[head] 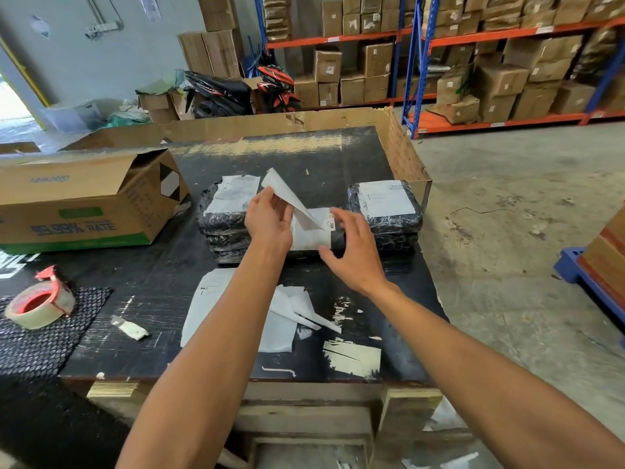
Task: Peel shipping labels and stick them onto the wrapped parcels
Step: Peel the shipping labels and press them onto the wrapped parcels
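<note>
The left hand [269,220] pinched a white backing sheet [287,198], mid-peel; the right hand [351,252], fingers spread, steadied the white label [309,236] on the black wrapped parcel [338,240] beneath. Next, probably smoothing it flat.

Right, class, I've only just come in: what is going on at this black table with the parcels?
A person is labelling black plastic-wrapped parcels on a worn black wooden table. The left hand pinches a white backing sheet and peels it up from a white shipping label on the nearest wrapped parcel. The right hand steadies that label and parcel. Two other wrapped parcels, one behind on the left and one to the right, already carry labels. Discarded white backing sheets lie nearer the person.
</note>
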A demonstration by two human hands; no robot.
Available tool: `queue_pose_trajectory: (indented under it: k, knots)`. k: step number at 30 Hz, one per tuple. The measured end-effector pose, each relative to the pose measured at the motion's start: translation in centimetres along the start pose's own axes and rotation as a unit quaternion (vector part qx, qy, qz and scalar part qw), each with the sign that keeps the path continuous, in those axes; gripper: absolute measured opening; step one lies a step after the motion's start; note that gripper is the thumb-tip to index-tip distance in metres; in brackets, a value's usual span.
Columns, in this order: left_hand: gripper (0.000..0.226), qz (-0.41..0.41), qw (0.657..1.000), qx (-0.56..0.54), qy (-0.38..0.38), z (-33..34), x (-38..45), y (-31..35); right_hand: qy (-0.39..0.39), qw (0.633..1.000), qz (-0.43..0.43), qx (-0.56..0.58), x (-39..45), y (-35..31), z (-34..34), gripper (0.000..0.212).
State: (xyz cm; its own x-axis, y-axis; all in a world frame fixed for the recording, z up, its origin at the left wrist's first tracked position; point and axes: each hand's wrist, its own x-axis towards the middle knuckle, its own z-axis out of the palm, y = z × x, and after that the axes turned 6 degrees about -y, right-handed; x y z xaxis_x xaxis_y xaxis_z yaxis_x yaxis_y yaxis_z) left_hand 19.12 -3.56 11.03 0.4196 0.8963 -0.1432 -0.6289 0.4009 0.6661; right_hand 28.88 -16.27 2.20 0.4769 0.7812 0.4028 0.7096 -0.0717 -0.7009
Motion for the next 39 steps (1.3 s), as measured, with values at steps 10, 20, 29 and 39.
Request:
queue_pose_trajectory:
  k: [10,20,29,39]
  knots:
    - [0.014,-0.047,0.997,0.052,-0.018,3.6,-2.8,-4.8,0.123,0.985,-0.044,-0.117,2.5,0.1,-2.8,0.018]
    - [0.024,-0.082,0.951,0.297,0.009,0.4,-2.4,-5.6,0.024,0.932,0.229,0.282,3.8,2.0,-4.0,0.007]
    - [0.007,0.013,0.868,0.492,0.065,-2.5,2.5,-5.3,0.027,0.938,0.271,0.215,6.9,1.7,0.4,0.007]
    - [0.019,0.064,0.774,0.629,0.033,-1.3,8.7,-4.3,0.074,0.959,0.272,0.023,11.7,2.1,4.0,0.011]
